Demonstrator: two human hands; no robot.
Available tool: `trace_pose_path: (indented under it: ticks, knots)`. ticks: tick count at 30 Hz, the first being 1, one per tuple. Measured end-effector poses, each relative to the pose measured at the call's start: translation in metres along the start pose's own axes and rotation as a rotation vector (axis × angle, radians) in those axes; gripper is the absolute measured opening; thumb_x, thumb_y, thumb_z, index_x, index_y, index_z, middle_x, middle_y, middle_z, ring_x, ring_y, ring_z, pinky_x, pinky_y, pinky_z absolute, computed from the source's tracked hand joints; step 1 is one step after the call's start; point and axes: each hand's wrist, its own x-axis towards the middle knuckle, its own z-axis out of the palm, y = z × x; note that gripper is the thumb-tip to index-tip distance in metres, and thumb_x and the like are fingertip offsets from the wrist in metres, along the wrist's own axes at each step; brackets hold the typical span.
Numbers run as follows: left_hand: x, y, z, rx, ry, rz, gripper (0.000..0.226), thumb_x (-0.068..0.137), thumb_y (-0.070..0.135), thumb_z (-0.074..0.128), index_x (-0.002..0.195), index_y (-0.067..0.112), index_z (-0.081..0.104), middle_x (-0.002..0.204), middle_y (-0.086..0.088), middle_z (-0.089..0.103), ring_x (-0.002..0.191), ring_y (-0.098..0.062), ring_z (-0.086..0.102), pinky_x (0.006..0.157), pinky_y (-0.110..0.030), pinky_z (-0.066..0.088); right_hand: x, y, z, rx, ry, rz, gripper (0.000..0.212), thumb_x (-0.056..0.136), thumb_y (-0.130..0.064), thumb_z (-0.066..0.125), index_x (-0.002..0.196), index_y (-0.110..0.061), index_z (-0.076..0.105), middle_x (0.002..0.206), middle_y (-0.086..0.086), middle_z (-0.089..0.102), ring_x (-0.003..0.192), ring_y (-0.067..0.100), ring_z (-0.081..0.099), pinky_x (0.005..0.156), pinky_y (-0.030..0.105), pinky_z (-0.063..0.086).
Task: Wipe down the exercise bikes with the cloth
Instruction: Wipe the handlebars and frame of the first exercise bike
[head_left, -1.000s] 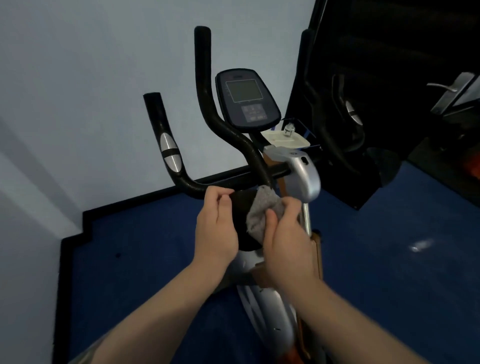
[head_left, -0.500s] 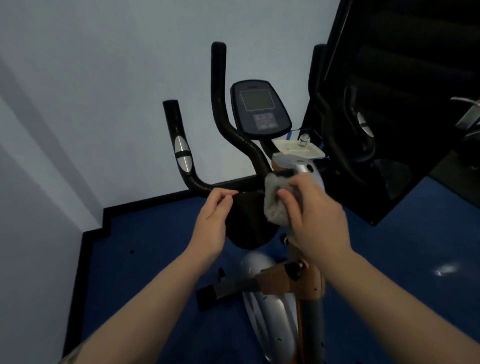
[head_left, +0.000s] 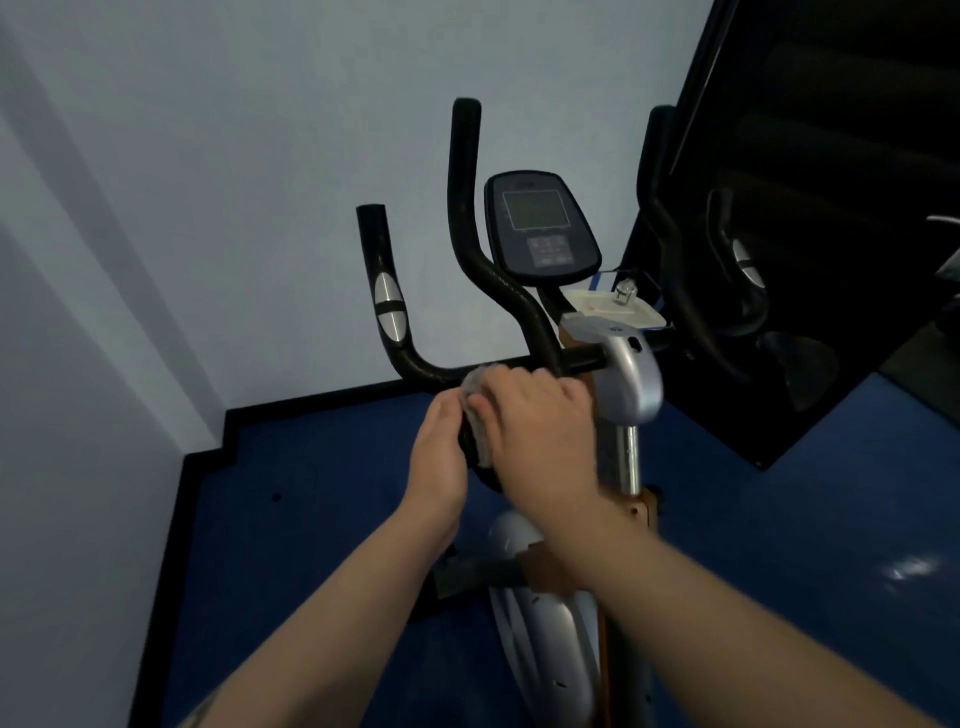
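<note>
The right hand (head_left: 540, 441) holds the grey cloth (head_left: 475, 410) bunched under its fingers and presses it on the black handlebar (head_left: 431, 370) of the exercise bike (head_left: 631, 374), just where the bar bends. The left hand (head_left: 436, 457) is curled beside it, touching the cloth and the dark pad under the bar; I cannot tell if it grips anything.

To do this step well, I think the cloth should wrap round the bar and slide along it, up the curved grip to the silver patch (head_left: 389, 306) (hands touch that part a lot). The left hand could steady the bar while the right one rubs.

Near them stand the tall middle grip (head_left: 465, 208) and the screen (head_left: 540, 223), which may get in the way of a long wipe. A small white tray (head_left: 608, 307) sits behind the silver post top. A dark mirror (head_left: 831, 208) is on the right, and the floor (head_left: 311, 493) is blue.
</note>
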Motion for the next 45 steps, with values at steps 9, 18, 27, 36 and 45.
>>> trace_pose_path:
  ticks: [9,18,27,36,45]
  knots:
    - [0.01,0.006,0.002,0.111,-0.052,0.023,0.036,0.101,0.039,0.034,0.096,0.026,0.067,0.107,-0.005,0.067,0.1,-0.017,0.062,0.087,-0.031,0.049,-0.026,0.053,-0.01,-0.154,0.088,-0.249,0.007,0.087,-0.026,0.062,0.088,-0.02,0.06,0.082,0.001,0.058,0.087,0.024,0.049,0.078,0.037,0.031]
    - [0.019,0.006,-0.005,0.197,-0.187,0.058,0.029,0.101,0.027,0.038,0.1,0.02,0.066,0.092,0.003,0.069,0.076,0.001,0.065,0.061,-0.012,0.049,-0.029,0.066,-0.015,-0.288,0.127,-0.45,0.008,0.087,-0.021,0.063,0.08,-0.017,0.067,0.074,0.004,0.061,0.076,0.025,0.059,0.07,0.037,0.036]
    - [0.021,0.0,-0.003,0.337,-0.106,0.188,0.022,0.098,0.026,0.04,0.093,0.02,0.06,0.085,0.005,0.063,0.075,-0.001,0.058,0.064,-0.021,0.043,0.003,0.019,0.003,0.23,-0.069,0.469,0.028,0.092,-0.046,0.05,0.096,-0.02,0.057,0.096,0.001,0.058,0.089,0.018,0.055,0.073,0.038,0.048]
    - [0.026,-0.006,-0.008,0.32,-0.157,0.209,0.021,0.096,0.028,0.04,0.084,0.026,0.057,0.076,0.008,0.06,0.065,0.003,0.052,0.055,-0.011,0.043,0.007,0.031,-0.009,0.165,-0.31,0.523,0.038,0.097,-0.054,0.03,0.09,-0.022,0.049,0.081,0.001,0.06,0.076,0.024,0.059,0.062,0.035,0.041]
    - [0.022,-0.008,-0.004,0.31,-0.08,0.223,0.023,0.098,0.024,0.039,0.088,0.022,0.06,0.078,0.01,0.061,0.07,0.002,0.054,0.06,-0.011,0.043,-0.027,0.025,-0.006,0.228,-0.138,0.575,0.037,0.097,-0.052,0.022,0.095,-0.023,0.044,0.071,-0.007,0.053,0.066,0.017,0.056,0.053,0.033,0.039]
